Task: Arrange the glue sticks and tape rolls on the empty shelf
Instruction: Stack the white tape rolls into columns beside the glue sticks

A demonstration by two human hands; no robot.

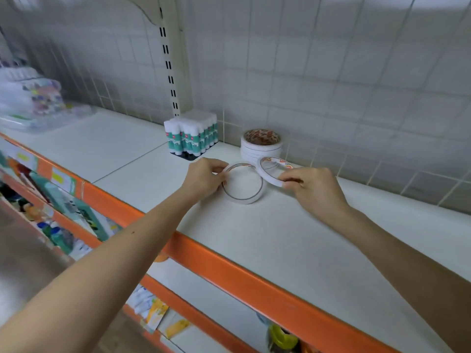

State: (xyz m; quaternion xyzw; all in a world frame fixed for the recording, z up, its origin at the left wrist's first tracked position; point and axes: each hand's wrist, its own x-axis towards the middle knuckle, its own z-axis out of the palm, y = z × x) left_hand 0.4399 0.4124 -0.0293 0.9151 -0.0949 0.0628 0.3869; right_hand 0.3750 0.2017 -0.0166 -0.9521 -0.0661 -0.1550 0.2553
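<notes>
A block of white and green glue sticks (191,137) stands at the back of the white shelf (267,240), by the slotted upright. To its right is a stack of white tape rolls (261,147) against the tiled wall. In front of the stack a thin tape roll (243,198) lies flat on the shelf, and my left hand (204,178) pinches its left rim. My right hand (314,191) pinches another thin tape roll (270,170), held tilted above the shelf with its lower edge over the flat roll.
An orange rail (229,268) runs along the shelf's front edge. Clear-wrapped packs (35,103) lie at the shelf's far left. Lower shelves hold assorted stationery (63,207). A slotted upright (168,64) rises behind the glue sticks.
</notes>
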